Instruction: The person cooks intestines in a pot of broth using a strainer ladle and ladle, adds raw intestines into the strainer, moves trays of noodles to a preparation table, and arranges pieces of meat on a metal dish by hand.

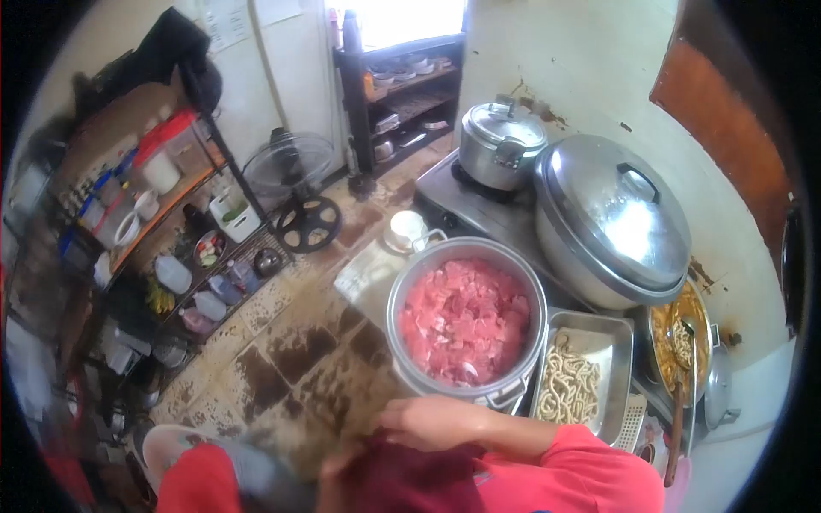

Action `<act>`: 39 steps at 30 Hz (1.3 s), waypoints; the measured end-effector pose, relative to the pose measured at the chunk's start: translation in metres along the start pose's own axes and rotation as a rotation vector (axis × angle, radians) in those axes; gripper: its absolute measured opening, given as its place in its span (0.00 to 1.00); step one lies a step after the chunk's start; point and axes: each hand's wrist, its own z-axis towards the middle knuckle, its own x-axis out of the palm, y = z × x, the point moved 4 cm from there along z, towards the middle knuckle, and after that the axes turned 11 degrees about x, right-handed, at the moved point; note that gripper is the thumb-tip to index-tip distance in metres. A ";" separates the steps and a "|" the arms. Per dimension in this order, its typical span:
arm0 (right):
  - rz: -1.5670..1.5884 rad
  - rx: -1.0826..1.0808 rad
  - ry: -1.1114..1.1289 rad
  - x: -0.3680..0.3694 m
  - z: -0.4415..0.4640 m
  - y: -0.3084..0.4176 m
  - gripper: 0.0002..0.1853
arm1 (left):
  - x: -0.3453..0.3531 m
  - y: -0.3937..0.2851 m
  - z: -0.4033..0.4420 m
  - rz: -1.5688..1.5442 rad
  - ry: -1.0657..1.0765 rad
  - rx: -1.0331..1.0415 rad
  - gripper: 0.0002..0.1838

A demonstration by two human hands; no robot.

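My right hand (432, 421) reaches in from the right with its fingers curled at the top of a dark maroon cloth (428, 474), close to my body. My left hand (335, 472) is at the cloth's left side; motion smears it and its fingers do not show clearly. Just beyond my right hand stands a large metal pot (396, 342) filled with chunks of raw red meat (466, 316). To the right of the pot, a rectangular metal tray (613, 355) holds pale, curled, rope-like strips (569, 385).
A wide pan of orange stew (684, 321) with a wooden-handled utensil (676, 427) sits at right. Behind are a big lidded pot (616, 222) and a smaller lidded pot (503, 150). Crowded shelves (180, 201) and a fan (295, 179) line the left; the tiled floor (282, 350) is stained.
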 end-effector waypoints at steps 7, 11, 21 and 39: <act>0.052 0.233 -0.478 -0.115 0.006 -0.033 0.16 | -0.121 -0.003 0.055 0.128 0.112 0.049 0.14; 0.094 0.388 -0.568 -0.139 0.024 -0.057 0.17 | -0.188 -0.010 0.107 0.179 0.210 0.130 0.14; 0.150 0.860 -0.795 -0.170 0.105 -0.055 0.18 | -0.366 -0.035 0.194 0.422 0.540 0.393 0.13; 0.080 1.086 -0.964 -0.260 0.169 -0.094 0.17 | -0.556 -0.091 0.248 1.010 0.602 0.097 0.24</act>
